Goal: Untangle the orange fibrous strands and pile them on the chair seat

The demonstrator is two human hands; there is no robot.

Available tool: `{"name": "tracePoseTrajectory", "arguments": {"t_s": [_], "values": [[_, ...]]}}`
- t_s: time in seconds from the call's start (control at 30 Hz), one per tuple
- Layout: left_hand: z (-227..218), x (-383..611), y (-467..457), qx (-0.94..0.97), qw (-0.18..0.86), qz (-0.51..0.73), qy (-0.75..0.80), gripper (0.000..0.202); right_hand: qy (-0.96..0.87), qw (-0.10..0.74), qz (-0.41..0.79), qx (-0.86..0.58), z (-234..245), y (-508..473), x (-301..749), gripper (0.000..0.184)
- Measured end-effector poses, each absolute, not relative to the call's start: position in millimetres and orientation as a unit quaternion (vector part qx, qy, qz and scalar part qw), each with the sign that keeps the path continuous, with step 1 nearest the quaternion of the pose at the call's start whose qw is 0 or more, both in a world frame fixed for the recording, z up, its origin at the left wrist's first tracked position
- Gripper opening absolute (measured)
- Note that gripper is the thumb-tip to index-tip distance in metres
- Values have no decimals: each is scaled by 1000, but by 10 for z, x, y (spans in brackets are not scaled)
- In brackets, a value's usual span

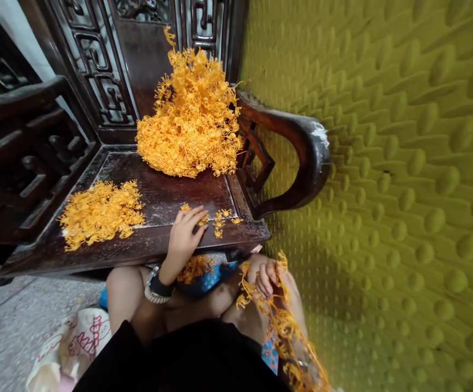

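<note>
My left hand (185, 234) rests on the front edge of a dark wooden chair seat (163, 196), its fingers curled down onto a few small orange plastic pieces (219, 220). A watch and a bracelet circle that wrist. My right hand (266, 277) hovers over my knee and pinches a long tangled strand of orange plastic flowers (285, 326) that trails down to the lower right. A tall heap of the same orange flowers (191, 120) is piled at the back of the seat. A flatter pile of loose orange pieces (99, 212) lies on the seat's left side.
The chair has carved wooden armrests (301, 147) and a carved back (138, 49). A yellow-green bumpy padded wall (403, 190) fills the right side. More orange pieces lie in my lap on blue cloth (203, 275). A printed bag (73, 343) sits on the speckled floor at lower left.
</note>
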State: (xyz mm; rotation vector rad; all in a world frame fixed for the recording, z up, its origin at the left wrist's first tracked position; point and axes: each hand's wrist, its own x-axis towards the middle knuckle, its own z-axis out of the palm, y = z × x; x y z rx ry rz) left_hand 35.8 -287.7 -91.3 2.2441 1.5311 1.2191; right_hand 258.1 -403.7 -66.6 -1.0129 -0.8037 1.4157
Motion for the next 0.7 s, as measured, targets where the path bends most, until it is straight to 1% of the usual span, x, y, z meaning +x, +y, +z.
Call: {"name": "tracePoseTrajectory", "arguments": {"t_s": [0.07,0.13,0.2,0.23,0.27,0.37,0.47,0.6,0.67,0.7], "values": [[-945,370,-2875,739,63,402,537,33,-344,575,605,-430,-666,-4015,2531,47],[-940,400,-2951,727,48,417,543,47,-334,588,601,-425,-643,-3982,2485,45],[-914,480,-3077,740,30,426,520,61,-322,605,596,-419,-597,-3952,2456,43],[-901,544,-3144,763,20,414,497,65,-319,612,592,-416,-567,-3942,2451,42],[-893,620,-3206,793,11,390,469,64,-318,617,589,-413,-535,-3936,2451,43],[-903,866,-3305,880,3,276,387,52,-323,630,578,-406,-436,-3961,2462,46],[-927,1010,-3249,891,19,221,396,52,-312,653,540,-429,-354,-4033,2448,45],[-869,952,-3112,865,42,237,440,51,-285,685,477,-472,-259,-4060,2368,42],[-785,843,-3114,846,88,286,441,46,-279,697,459,-475,-210,-4017,2317,43],[-727,773,-3144,832,130,320,434,45,-281,703,450,-474,-188,-3990,2292,44]]}}
